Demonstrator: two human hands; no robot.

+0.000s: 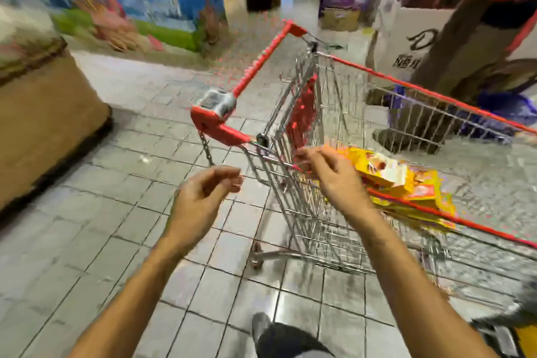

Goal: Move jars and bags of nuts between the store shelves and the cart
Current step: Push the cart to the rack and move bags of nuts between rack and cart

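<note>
Yellow bags of nuts (404,183) lie in the cart (334,212). Left hand (203,197) hangs loose and empty; right hand (334,174) seems empty in the blur. Steady the cart, then grip one bag.

bags (406,183) in cart (334,212), right of handle (261,67); box (43,125) far left on floor (116,241).

Yellow bags of nuts (404,183) lie flat in a loose pile inside the red-trimmed wire cart (328,113).
</note>
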